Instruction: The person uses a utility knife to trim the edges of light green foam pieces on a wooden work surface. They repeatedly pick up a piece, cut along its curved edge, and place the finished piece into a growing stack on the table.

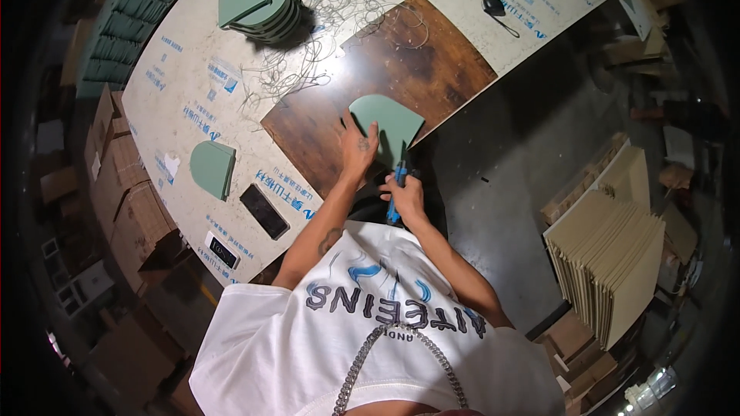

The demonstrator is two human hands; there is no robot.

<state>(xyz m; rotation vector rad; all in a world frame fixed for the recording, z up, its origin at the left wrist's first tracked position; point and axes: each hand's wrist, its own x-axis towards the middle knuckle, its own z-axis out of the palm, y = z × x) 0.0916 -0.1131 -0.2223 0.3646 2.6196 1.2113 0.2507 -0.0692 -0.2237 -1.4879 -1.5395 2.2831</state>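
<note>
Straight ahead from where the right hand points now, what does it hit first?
Likely the green panel, with the blue tool in the right hand leading; whether tool and panel already touch is unclear.

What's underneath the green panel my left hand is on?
Brown wood-grain board shows beyond the far edge of the green panel under your left hand. Whatever lies directly beneath the panel is covered, so I can't tell.

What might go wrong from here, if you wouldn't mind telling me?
The blue tool in the right hand points at the green pad near the left hand; a slip might hurt that hand. The pad lies by the edge of the brown board, so it could tip. The dark phone near the left forearm might get bumped.
</note>
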